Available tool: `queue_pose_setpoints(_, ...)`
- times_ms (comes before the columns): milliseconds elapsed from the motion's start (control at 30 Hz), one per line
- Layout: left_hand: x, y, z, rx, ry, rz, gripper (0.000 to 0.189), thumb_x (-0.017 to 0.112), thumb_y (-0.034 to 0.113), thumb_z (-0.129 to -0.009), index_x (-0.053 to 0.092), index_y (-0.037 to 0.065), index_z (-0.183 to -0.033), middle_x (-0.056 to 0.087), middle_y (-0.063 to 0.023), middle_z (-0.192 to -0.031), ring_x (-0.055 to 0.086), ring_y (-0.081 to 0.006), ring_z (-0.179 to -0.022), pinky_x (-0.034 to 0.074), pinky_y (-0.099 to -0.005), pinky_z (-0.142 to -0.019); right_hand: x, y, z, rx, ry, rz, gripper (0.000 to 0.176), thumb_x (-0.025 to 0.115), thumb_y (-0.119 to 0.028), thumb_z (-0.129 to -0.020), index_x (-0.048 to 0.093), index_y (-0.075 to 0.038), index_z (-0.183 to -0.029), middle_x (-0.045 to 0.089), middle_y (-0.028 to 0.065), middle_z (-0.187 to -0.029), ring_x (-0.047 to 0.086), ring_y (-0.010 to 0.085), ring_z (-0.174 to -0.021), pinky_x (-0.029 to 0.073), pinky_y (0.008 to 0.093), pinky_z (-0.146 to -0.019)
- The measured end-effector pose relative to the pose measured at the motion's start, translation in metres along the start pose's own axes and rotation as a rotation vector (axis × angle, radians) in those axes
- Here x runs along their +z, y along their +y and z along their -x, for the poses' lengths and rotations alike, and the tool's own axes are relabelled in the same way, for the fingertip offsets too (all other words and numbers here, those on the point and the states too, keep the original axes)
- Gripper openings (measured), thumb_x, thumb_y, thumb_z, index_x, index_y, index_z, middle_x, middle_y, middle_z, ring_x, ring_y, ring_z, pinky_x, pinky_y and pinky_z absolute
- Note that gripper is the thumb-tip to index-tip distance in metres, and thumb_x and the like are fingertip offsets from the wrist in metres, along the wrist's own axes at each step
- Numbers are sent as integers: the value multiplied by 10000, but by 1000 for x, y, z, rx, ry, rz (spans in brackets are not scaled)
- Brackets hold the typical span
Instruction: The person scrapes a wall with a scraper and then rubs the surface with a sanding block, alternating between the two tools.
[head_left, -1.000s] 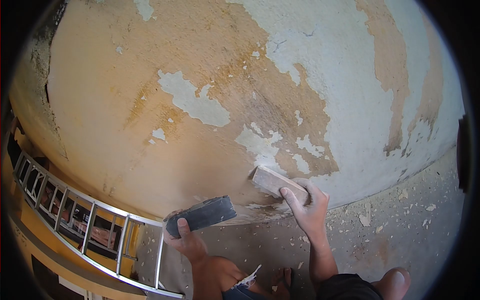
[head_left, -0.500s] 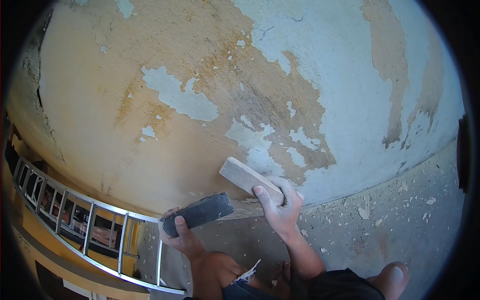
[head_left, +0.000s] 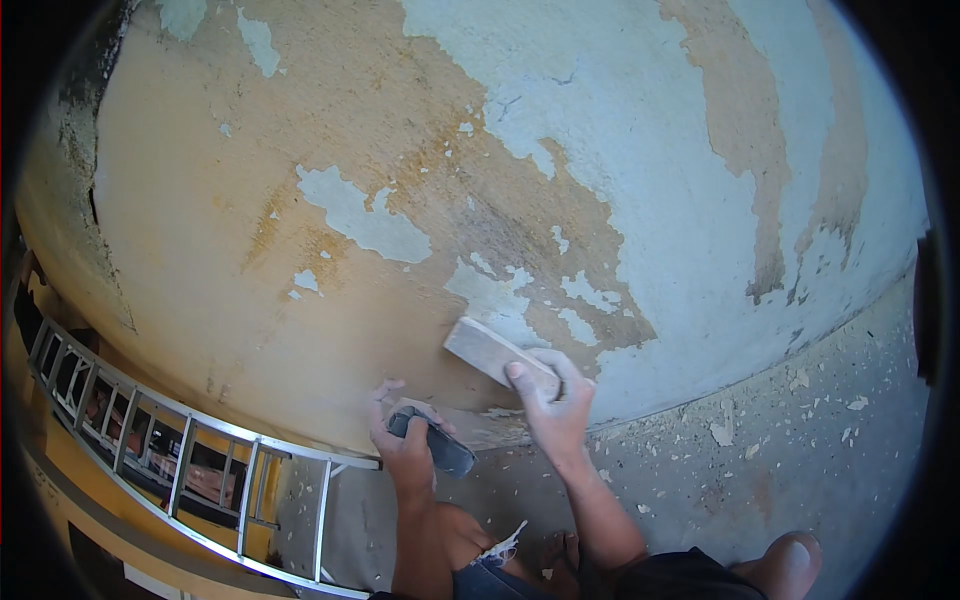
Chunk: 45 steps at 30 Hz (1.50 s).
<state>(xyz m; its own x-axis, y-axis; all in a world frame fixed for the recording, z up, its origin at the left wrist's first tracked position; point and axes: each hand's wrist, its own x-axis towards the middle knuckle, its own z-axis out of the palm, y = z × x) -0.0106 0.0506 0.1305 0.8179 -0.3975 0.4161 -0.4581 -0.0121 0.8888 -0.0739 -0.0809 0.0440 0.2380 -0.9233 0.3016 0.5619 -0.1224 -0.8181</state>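
My right hand (head_left: 562, 405) grips a pale, dusty rectangular block (head_left: 495, 350), thumb along its near side. The block's far end points up and left and overlaps the lower wall (head_left: 380, 330), beside a patch of exposed pale blue. Lower and to the left, my left hand (head_left: 402, 435) is closed around a dark grey sanding block (head_left: 450, 457), thumb pressed on its face and some fingers raised behind it. White dust coats the fingers of both hands. The wall wears yellowish-tan paint, flaked off in ragged patches.
A metal ladder (head_left: 255, 440) lies at the lower left, with dark items seen between its rungs. Paint flakes are scattered over the grey concrete floor (head_left: 680, 480) at the right. My knees and frayed shorts (head_left: 485, 570) show at the bottom edge.
My left hand has moved right and turned, so the dark sanding block now points down to the right. The right hand keeps its hold on the pale block; the view has shifted slightly.
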Motion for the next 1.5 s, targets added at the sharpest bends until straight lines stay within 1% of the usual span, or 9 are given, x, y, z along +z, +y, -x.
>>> queue_pose_setpoints(133,15,4,4,76,-7,-26,509,419,-111,-765,454,25,-1254,584,-133,-722,616,-218,-607,559,-345,-587,22,-35,15,25,-99,-67,309,782,-259,-864,707,10,-998,731,137,-804,696,137,-716,541,294,-660)
queue_pose_setpoints(200,19,-4,-2,223,223,30,529,425,-94,-758,444,35,-1271,557,-113,-674,582,-206,-565,553,-329,-572,11,-34,34,17,-148,-110,270,773,-218,-870,700,26,-959,717,119,-793,661,103,-754,525,272,-686)
queue_pose_setpoints(333,16,12,5,157,243,115,529,422,-68,-764,467,73,-1271,525,-91,-691,515,-173,-578,537,-309,-541,-8,-3,39,83,-80,-34,287,779,-233,-871,702,14,-995,731,151,-811,697,133,-714,542,285,-652)
queue_pose_setpoints(667,13,11,12,263,147,-1,542,415,-36,-735,451,37,-1271,549,-93,-657,553,-184,-537,547,-313,-536,-1,-17,-6,-92,26,25,244,776,-167,-868,702,15,-1012,736,153,-837,711,164,-726,544,298,-661)
queue_pose_setpoints(900,9,10,11,222,215,34,550,405,-63,-738,449,45,-1276,552,-99,-673,551,-187,-529,541,-314,-544,32,-56,-14,-209,-183,-16,268,777,-211,-864,690,-4,-1010,722,162,-805,728,238,-673,550,320,-603)
queue_pose_setpoints(1100,11,8,10,263,192,33,546,404,-53,-739,450,52,-1273,551,-97,-671,548,-183,-537,547,-313,-554,-2,-30,-4,-132,48,11,247,779,-186,-865,692,9,-990,725,145,-802,721,179,-686,543,297,-612)
queue_pose_setpoints(1200,14,10,14,305,185,5,554,406,-43,-731,444,46,-1276,547,-90,-651,544,-178,-535,548,-304,-565,-5,-43,-14,-165,34,28,235,780,-171,-865,694,12,-985,730,145,-813,718,161,-705,539,282,-622)
queue_pose_setpoints(1367,14,8,11,297,168,-75,569,405,-39,-719,432,28,-1283,544,-80,-633,541,-171,-540,542,-285,-574,31,-65,-32,-167,-24,-34,270,755,-214,-885,682,8,-1021,716,159,-797,729,212,-669,548,328,-588)
queue_pose_setpoints(1500,6,-4,7,327,188,-129,585,420,-43,-698,402,-15,-1282,580,-118,-641,596,-214,-538,558,-330,-596,52,-83,-27,-277,-134,-39,298,742,-220,-895,661,3,-1075,715,155,-783,728,225,-637,555,343,-570)
